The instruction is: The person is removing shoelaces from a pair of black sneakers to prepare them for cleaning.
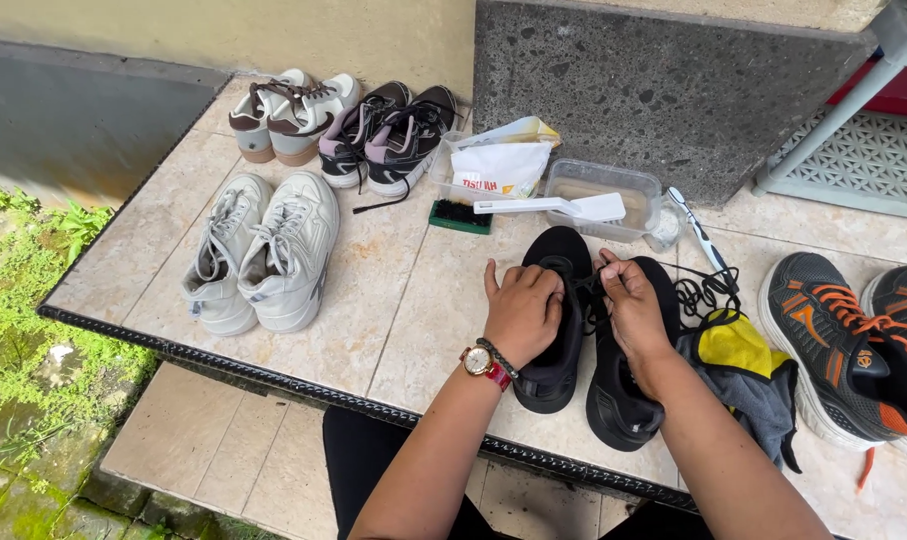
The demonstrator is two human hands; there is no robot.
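Note:
Two black shoes stand side by side on the tiled ledge (394,300) in front of me. My left hand (523,308), with a red-strapped watch on its wrist, rests on the left black shoe (557,370), fingers curled at its lace area. My right hand (634,305) lies over the right black shoe (619,405), pinching the lacing between the two shoes. A loose black lace (702,290) is coiled just right of that hand.
A white pair (264,250), a beige-brown pair (289,112) and a black-pink pair (389,135) sit at the left. Grey-orange shoes (854,345) lie at the right. A yellow-grey cloth (749,370), brushes (559,207), a plastic tub (604,190) and a bag (499,165) stand behind.

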